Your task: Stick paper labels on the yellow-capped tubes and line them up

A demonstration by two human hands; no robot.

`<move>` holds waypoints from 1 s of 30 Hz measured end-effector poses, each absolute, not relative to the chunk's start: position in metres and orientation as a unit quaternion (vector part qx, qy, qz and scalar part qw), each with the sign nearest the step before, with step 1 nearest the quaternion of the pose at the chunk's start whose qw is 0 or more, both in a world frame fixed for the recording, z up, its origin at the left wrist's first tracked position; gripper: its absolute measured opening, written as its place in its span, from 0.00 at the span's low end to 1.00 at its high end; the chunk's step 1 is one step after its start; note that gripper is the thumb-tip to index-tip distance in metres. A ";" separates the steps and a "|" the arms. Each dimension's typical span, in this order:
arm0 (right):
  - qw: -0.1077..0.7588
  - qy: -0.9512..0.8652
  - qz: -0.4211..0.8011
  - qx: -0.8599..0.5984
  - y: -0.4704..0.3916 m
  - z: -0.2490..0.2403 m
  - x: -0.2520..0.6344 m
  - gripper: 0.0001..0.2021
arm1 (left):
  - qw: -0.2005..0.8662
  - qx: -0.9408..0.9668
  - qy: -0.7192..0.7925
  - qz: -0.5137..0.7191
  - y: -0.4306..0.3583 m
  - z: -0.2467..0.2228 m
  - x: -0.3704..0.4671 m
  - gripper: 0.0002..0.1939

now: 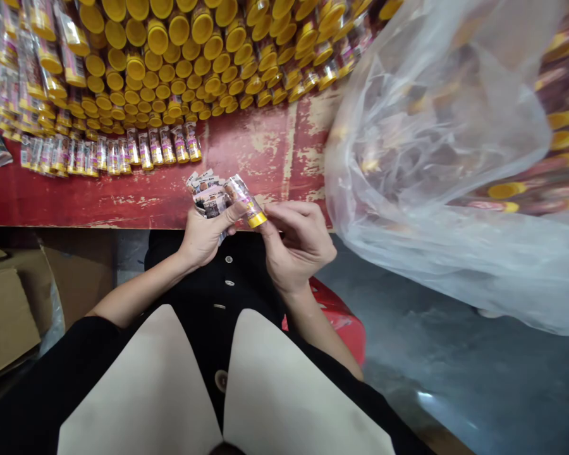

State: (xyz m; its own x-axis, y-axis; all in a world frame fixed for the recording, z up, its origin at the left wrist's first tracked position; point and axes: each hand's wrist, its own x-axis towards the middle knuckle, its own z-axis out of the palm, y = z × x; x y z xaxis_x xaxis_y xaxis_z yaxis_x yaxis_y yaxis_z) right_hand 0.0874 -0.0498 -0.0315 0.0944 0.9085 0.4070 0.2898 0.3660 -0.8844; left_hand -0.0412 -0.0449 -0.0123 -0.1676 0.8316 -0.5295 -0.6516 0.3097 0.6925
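My left hand [206,230] is closed around a fanned bundle of small printed cards [208,189]. Its thumb also presses a small clear tube [241,193] with a printed insert and a yellow cap [256,218] against them. From the other side, the thumb and forefinger of my right hand [298,243] meet at the capped end, the other fingers curled in. Both hands are just over the table's near edge. The tube slants, its cap toward my right hand.
Many yellow-capped tubes [171,63] are stacked on the worn red table [265,151], with a front row [156,146] lying at the left. A big clear plastic bag [436,158] bulges over the right side. Cardboard [9,309] is at lower left, a red stool [346,322] below.
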 end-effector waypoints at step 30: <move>0.416 -0.742 0.424 -0.310 0.007 -0.062 -0.185 0.12 | 0.360 -0.109 0.487 0.788 -0.105 -0.034 -0.215 0.16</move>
